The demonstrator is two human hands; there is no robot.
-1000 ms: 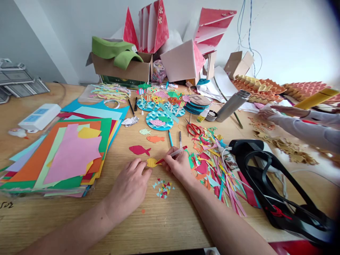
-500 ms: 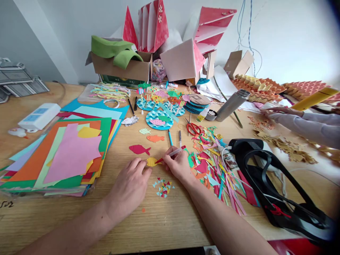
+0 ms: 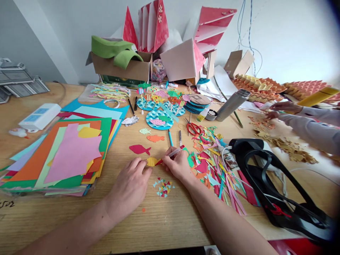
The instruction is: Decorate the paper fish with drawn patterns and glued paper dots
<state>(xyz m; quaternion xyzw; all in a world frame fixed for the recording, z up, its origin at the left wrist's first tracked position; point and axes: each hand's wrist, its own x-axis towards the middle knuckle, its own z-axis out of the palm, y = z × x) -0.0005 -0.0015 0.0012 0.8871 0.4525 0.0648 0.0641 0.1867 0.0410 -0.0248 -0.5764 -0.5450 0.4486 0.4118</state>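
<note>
A yellow paper fish (image 3: 152,161) with dark stripes lies flat on the table between my hands. My left hand (image 3: 135,179) rests beside it, fingers bent together and fingertips holding down its left end. My right hand (image 3: 177,164) is closed around a red marker (image 3: 174,152), its tip touching the fish near the tail. Above lie a crimson paper fish (image 3: 140,149), an orange fish (image 3: 155,138) and a pale green dotted fish (image 3: 145,131). Small paper triangles (image 3: 164,188) are heaped just below the yellow fish.
Coloured paper sheets (image 3: 71,152) are stacked on the left. Paper scraps (image 3: 209,159), red-handled scissors (image 3: 193,128) and a black headset-like frame (image 3: 273,177) lie to the right. Blue wavy discs (image 3: 151,124) and a grey bottle (image 3: 231,105) stand farther back. Another person's hands (image 3: 283,107) work at far right.
The red marker's tip has shifted very slightly left at the fish's tail. My left hand stays in place. The other person's hands have moved at the far right.
</note>
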